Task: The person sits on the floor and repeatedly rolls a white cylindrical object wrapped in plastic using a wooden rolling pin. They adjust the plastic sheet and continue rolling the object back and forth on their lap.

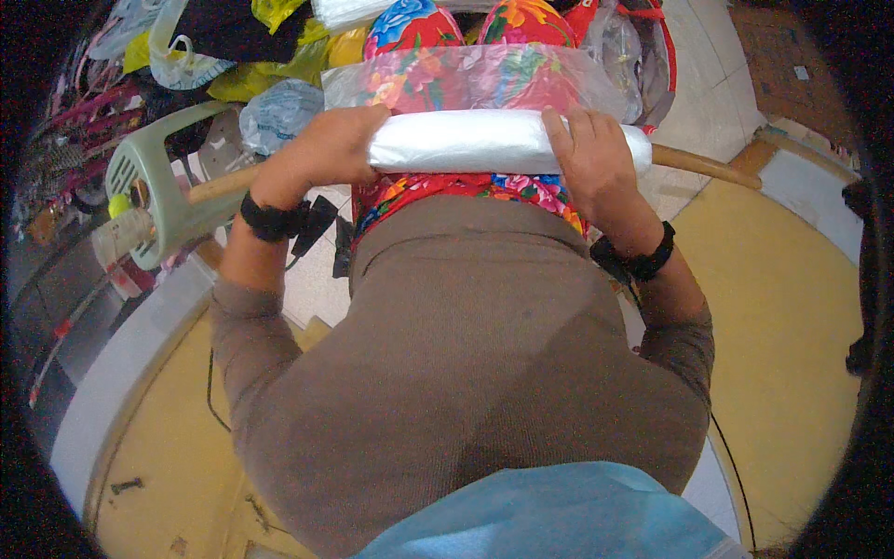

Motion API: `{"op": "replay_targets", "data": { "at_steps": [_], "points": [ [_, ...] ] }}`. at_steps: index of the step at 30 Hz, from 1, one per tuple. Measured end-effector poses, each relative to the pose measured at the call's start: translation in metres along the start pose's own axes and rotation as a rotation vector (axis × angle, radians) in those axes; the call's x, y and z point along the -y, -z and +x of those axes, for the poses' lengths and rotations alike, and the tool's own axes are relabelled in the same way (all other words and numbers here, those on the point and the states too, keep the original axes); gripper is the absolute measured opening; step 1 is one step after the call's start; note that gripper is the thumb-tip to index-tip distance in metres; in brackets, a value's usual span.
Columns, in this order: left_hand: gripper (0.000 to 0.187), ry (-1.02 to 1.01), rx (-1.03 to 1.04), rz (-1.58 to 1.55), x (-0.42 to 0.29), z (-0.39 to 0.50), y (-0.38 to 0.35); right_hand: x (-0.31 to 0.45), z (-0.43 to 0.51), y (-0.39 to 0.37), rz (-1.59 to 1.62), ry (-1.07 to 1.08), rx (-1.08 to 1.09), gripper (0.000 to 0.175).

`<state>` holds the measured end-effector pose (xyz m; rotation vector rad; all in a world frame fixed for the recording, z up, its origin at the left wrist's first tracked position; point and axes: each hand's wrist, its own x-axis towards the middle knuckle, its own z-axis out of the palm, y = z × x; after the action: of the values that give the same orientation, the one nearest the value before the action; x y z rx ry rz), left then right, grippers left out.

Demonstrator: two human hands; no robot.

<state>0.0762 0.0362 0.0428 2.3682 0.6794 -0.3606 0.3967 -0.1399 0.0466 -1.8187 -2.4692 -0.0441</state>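
Across my lap lies a roll of whitish plastic film (464, 142), wound around a wooden rod (702, 165) that sticks out at both ends. My left hand (325, 143) grips the roll's left end, thumb along the front. Closer to the other end, my right hand (597, 157) curls over the top of the roll with its fingers pointing away from me. A translucent sheet of the film (447, 78) extends from the far side over my legs in red floral trousers (531, 24). Black bands circle both my wrists.
Left of me is a pale green plastic stool (164, 202) on its side, the rod's left part reaching its opening. Yellow and clear plastic bags (283, 115) crowd the floor beyond. A bag with red trim (656, 70) lies at upper right. Thin black cables run beside me.
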Motion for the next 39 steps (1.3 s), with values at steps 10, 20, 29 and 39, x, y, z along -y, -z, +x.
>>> {"op": "replay_targets", "data": {
  "at_steps": [10, 20, 29, 39],
  "points": [
    [0.049, -0.133, -0.527, 0.448, -0.013, -0.007, -0.033, -0.036, 0.024, 0.004, 0.348, -0.033, 0.376, 0.063],
    [0.069, -0.030, -0.116, -0.007, 0.005, -0.007, -0.008, -0.019, 0.010, 0.009, 0.259, 0.004, 0.170, 0.058],
    [0.112, -0.123, -0.360, -0.129, 0.049, 0.007, -0.009, -0.050, 0.043, 0.025, 0.457, -0.073, 0.531, 0.070],
    [0.093, -0.027, -0.070, -0.387, 0.057, 0.019, 0.014, -0.016, 0.068, 0.003, 0.297, 0.137, 0.128, 0.102]
  ]
}}
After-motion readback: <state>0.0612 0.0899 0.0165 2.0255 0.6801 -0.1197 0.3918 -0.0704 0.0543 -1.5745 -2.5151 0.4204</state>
